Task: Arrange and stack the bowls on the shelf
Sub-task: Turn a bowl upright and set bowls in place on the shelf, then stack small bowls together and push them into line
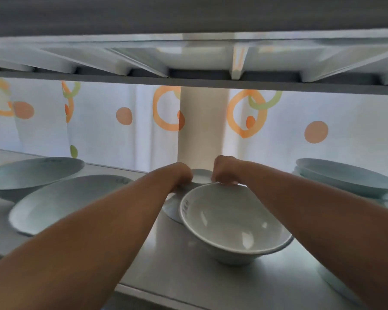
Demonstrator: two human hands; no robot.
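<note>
Both arms are stretched deep into the shelf (pixel 211 285), probably so the far bowl (pixel 201 175) can be steadied from 2 sides before it gets stacked. The left hand (pixel 181 174) and right hand (pixel 224 170) are curled down over its rim, fingers bent, though what exactly gets pinched can't be told since the fingertips are hidden. A near bowl (pixel 233 222) sits just in front, tilted and empty. 2 wide dishes (pixel 54 198) are spread out at the left, also empty, and a stack of dishes (pixel 345 180) is kept far right.
</note>
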